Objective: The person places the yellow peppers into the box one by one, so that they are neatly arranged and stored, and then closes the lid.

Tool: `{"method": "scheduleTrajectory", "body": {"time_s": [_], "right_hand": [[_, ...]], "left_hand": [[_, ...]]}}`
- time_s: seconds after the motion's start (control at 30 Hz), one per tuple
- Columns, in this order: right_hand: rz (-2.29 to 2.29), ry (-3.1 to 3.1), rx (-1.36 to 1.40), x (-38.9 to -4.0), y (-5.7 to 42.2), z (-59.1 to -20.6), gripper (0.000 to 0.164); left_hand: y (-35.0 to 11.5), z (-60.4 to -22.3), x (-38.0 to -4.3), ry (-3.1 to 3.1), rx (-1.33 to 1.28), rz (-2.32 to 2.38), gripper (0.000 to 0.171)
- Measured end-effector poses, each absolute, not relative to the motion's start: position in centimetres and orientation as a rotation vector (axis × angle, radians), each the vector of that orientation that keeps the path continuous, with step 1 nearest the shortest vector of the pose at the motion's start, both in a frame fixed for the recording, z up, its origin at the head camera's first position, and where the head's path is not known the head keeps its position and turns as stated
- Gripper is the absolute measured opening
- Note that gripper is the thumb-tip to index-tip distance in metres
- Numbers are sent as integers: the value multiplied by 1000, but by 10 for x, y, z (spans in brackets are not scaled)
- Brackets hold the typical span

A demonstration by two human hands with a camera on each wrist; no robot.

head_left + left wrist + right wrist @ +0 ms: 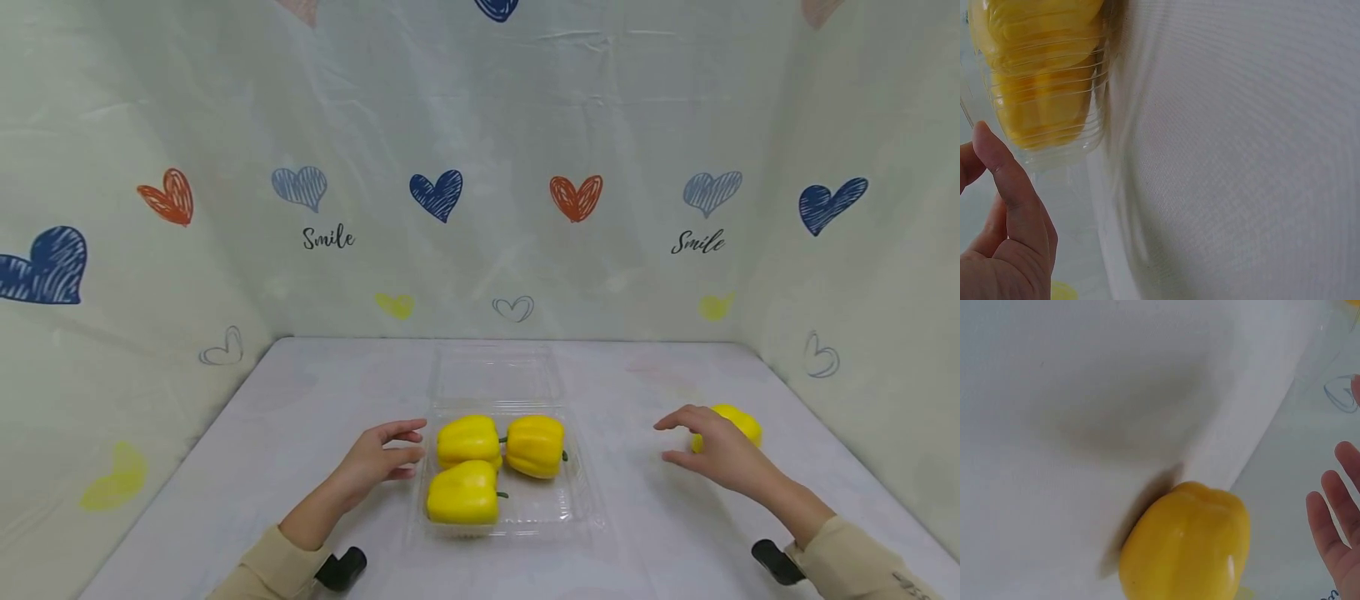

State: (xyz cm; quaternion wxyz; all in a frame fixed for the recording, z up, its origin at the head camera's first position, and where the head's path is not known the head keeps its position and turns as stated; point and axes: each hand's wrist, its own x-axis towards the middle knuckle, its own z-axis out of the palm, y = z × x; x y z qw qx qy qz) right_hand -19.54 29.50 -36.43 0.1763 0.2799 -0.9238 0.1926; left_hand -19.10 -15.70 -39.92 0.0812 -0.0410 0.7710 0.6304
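A clear plastic clamshell box (538,507) lies on the table with its lid (497,377) folded back, away from me. Inside are three yellow bell peppers: a back-left pepper (468,440), a back-right pepper (534,447) and a front-left pepper (462,493). My left hand (378,457) is at the box's left side, fingers loosely bent and fingertips right by the rim, holding nothing. On the right, another yellow bell pepper (1186,547) lies on the table. My right hand (716,450) hovers near it with fingers spread, partly covering it in the head view.
The white-covered table (630,533) ends at a pale curtain (510,267) printed with hearts, which encloses the back and both sides. Black straps with dark camera mounts (342,570) sit at both wrists, by the beige sleeves.
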Motion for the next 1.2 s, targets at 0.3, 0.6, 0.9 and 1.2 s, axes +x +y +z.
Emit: {"method": "scheduleTrajectory", "body": {"time_s": [0.3, 0.6, 0.9, 1.2], "right_hand": [[486, -2638, 797, -201, 325, -366, 36], [441, -2696, 742, -206, 352, -367, 36], [538, -2800, 682, -211, 371, -367, 38], [545, -2897, 595, -211, 381, -369, 42]], "left_hand": [[-157, -396, -188, 2294, -113, 1897, 44], [-157, -394, -188, 2281, -108, 1896, 45], [-158, -395, -188, 2289, -108, 1885, 46], [-158, -394, -187, 2275, -95, 1898, 45]]}}
